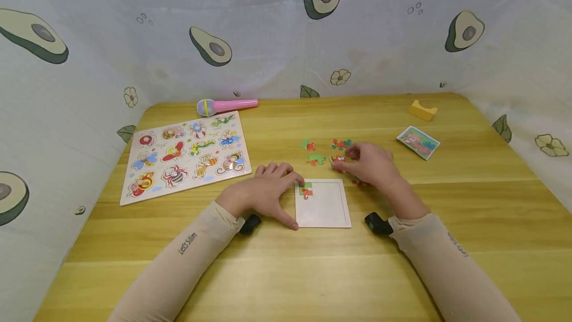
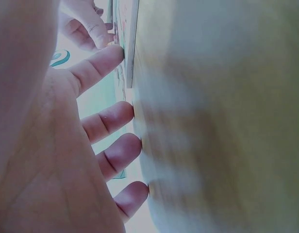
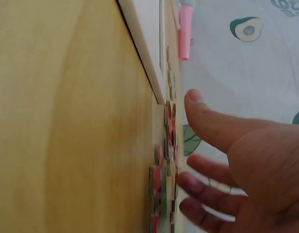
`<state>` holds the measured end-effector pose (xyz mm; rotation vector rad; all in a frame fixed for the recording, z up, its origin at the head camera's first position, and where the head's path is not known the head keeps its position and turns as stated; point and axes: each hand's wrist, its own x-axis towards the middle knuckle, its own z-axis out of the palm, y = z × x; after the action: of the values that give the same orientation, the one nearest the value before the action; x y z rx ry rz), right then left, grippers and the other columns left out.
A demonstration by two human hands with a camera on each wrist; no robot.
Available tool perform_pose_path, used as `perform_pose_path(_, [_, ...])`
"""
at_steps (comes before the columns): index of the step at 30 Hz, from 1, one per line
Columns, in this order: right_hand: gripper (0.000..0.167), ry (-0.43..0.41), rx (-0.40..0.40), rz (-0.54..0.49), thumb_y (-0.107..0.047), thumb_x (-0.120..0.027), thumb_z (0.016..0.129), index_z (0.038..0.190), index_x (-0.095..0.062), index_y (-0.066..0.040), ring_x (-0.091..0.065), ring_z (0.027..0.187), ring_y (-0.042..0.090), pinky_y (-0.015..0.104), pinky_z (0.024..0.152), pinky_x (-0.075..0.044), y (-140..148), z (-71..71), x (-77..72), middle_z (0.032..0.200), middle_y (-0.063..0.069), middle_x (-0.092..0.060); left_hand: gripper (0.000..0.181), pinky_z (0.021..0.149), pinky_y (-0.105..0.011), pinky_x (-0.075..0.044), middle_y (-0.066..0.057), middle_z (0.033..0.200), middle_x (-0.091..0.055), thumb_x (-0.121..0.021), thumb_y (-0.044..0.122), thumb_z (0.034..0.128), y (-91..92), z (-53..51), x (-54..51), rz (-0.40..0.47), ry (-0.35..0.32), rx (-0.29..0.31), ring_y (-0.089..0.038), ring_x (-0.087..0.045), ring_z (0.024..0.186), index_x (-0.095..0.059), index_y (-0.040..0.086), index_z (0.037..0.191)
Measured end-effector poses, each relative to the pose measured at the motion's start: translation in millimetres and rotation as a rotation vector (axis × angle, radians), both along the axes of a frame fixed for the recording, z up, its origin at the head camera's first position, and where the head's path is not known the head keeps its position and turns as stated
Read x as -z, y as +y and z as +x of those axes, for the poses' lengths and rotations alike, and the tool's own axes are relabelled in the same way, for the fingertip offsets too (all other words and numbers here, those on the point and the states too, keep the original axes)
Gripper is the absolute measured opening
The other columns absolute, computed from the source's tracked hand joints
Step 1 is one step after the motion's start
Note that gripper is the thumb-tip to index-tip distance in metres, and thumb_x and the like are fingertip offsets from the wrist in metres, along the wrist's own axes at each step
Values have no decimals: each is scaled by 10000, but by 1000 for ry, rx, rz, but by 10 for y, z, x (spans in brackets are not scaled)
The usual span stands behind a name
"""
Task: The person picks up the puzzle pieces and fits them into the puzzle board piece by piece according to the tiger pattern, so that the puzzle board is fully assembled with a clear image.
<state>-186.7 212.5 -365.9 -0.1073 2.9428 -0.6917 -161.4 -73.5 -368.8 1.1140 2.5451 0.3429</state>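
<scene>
A square white puzzle tray (image 1: 323, 207) lies flat on the wooden table, with green and orange jigsaw pieces (image 1: 306, 190) in its upper left corner. At its left side my left hand (image 1: 265, 193) rests with fingers spread; thumb and index finger touch the tray's edge, and the other fingertips (image 2: 123, 150) meet the table. Over the loose pieces beyond the tray is my right hand (image 1: 371, 163), thumb and fingers apart in the right wrist view. An orange piece (image 1: 338, 159) lies by its fingertips. Other loose jigsaw pieces (image 1: 316, 159) are nearby, some partly hidden under that hand.
A wooden insect peg puzzle (image 1: 187, 155) lies at the left, with a pink toy microphone (image 1: 234, 105) behind it. To the right are a picture card (image 1: 418, 142) and a yellow block (image 1: 422, 111) with a curved notch. A patterned cloth (image 1: 268, 29) hangs behind the table.
</scene>
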Motion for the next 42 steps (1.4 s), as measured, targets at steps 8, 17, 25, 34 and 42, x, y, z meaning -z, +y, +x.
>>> perform_pose_path(8, [337,27,-177,52,-265,-638,1008,1313,-676,-125,-527,1106,402,645,875,-287,36,-10,-12,1139,123,-635,889,1025,-425,-231,59,1345,-357,-762,758,681,0,-9,1,-8,3,1,-176,-329,1188,-452,324,1392])
perform_pose_path(17, [336,-2,-185,42,-195,-585,1034,1358,-650,-136,-458,1143,434,622,879,-234,45,6,-12,1179,150,-564,891,1027,-426,-231,63,1342,-360,-763,754,685,1,-13,8,-4,0,3,-173,-331,1172,-452,320,1398])
perform_pose_path(25, [375,-20,-211,60,-278,-607,1023,1375,-636,-152,-442,1172,460,634,887,-229,62,-7,-12,1254,197,-540,886,1025,-427,-232,60,1348,-360,-770,745,686,0,-5,-10,-5,-5,-3,-179,-329,1183,-456,316,1396])
perform_pose_path(34, [315,2,-201,41,-262,-641,1006,1287,-672,-123,-430,1205,428,659,930,-213,63,-9,-6,1184,132,-589,879,1028,-428,-229,62,1346,-359,-767,745,689,-2,-11,-9,0,-6,2,-178,-327,1184,-455,321,1392])
perform_pose_path(42, [293,15,-222,6,-219,-682,981,1245,-690,-92,-580,1038,318,592,855,-227,72,-23,-39,1069,39,-688,884,1021,-425,-234,56,1365,-356,-766,747,688,-5,-18,-4,1,1,8,-177,-329,1189,-455,309,1390])
